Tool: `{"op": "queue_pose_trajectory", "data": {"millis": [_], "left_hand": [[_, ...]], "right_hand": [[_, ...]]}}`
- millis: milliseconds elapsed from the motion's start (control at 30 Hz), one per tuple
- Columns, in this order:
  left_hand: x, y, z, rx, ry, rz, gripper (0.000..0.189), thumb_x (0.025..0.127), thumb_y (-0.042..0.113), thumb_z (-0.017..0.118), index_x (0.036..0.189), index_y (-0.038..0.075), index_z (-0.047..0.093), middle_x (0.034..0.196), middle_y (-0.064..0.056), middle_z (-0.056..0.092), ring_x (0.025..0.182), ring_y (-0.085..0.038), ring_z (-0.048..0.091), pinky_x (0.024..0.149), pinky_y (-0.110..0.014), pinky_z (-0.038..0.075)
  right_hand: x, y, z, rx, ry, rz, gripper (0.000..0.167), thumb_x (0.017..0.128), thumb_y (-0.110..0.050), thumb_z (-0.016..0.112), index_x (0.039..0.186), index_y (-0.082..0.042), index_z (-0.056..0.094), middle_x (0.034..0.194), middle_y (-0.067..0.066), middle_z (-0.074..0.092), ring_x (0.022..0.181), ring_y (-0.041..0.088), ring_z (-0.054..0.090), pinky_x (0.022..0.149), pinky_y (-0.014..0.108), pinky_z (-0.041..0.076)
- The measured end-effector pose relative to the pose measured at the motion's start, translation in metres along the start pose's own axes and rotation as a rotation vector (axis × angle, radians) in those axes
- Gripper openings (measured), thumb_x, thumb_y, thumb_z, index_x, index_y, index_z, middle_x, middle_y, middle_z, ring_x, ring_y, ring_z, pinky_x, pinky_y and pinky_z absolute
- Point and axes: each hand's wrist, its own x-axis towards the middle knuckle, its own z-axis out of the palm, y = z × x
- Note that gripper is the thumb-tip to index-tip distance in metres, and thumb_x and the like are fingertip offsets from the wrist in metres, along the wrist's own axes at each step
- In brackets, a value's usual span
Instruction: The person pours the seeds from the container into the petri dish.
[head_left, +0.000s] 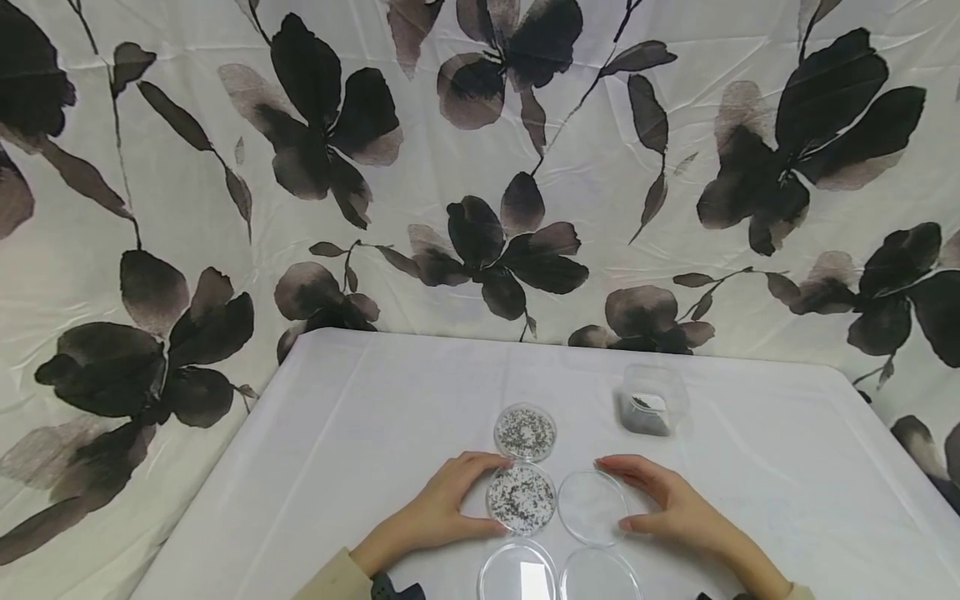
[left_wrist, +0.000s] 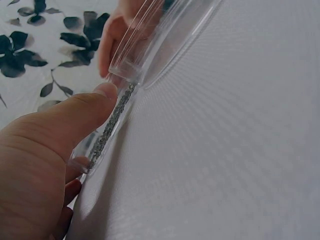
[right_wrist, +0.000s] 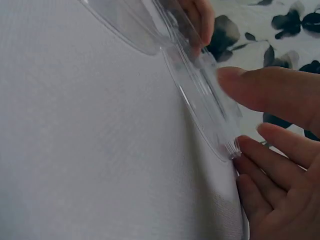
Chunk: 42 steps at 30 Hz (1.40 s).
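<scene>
At lower centre of the frame, pinching a granule-strewn petri dish point(head_left: 522, 498) by the rim with the left hand point(head_left: 442, 502), just below a second strewn dish point(head_left: 525, 432); immediately right, clasping a clear dish point(head_left: 592, 507) with the right hand point(head_left: 671, 504).

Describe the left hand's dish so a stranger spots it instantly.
On the white table, find the left hand. It grips a round dish. Dark speckling sets this apart from the clear dish by the right hand; its position nearer the camera, from the other speckled dish.
</scene>
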Motion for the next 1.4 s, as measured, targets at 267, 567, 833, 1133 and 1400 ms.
{"op": "queue_pose_trajectory", "data": {"millis": [267,567,833,1133,1400], "left_hand": [[-0.0010,0.0003,0.0004,-0.001,0.011,0.007,0.078,0.077,0.051,0.080,0.143,0.023,0.049,0.141,0.008,0.051,0.129,-0.016,0.047,0.106,-0.048,0.036],[-0.0006,0.0024,-0.0010,-0.013,-0.009,-0.013,0.078,0.077,0.051,0.080,0.143,0.024,0.050,0.142,0.009,0.050,0.130,-0.017,0.046,0.108,-0.049,0.035],[-0.0002,0.0009,0.0006,-0.013,-0.003,-0.005,0.078,0.077,0.051,0.080,0.143,0.024,0.049,0.142,0.010,0.050,0.130,-0.016,0.046,0.108,-0.049,0.035],[0.0007,0.0015,0.0007,-0.012,0.000,-0.012,0.078,0.077,0.052,0.080,0.143,0.025,0.049,0.142,0.010,0.050,0.130,-0.016,0.046,0.108,-0.050,0.036],[0.0010,0.0031,-0.0005,-0.028,-0.005,-0.036,0.080,0.075,0.053,0.080,0.144,0.026,0.049,0.143,0.010,0.049,0.131,-0.016,0.045,0.109,-0.051,0.035]], "right_hand": [[0.0025,0.0006,-0.0004,-0.275,-0.108,0.003,0.093,0.069,-0.019,0.089,0.148,-0.009,0.044,0.149,0.008,0.047,0.139,0.014,0.038,0.108,0.010,0.023],[0.0025,0.0034,0.0051,-0.321,-0.051,-0.068,0.089,0.070,-0.023,0.090,0.146,-0.008,0.046,0.145,0.008,0.051,0.135,0.016,0.042,0.108,0.011,0.025],[0.0031,0.0043,0.0056,-0.302,-0.018,-0.040,0.088,0.068,-0.022,0.091,0.144,-0.009,0.049,0.143,0.006,0.054,0.134,0.013,0.044,0.108,0.012,0.026],[0.0033,0.0057,0.0052,-0.260,0.014,-0.075,0.087,0.067,-0.014,0.090,0.143,-0.005,0.050,0.140,0.011,0.056,0.134,0.013,0.045,0.108,0.013,0.027],[0.0042,0.0071,0.0057,-0.182,0.041,-0.074,0.088,0.068,-0.009,0.089,0.145,-0.001,0.047,0.140,0.013,0.056,0.136,0.012,0.044,0.110,0.014,0.027]]}}
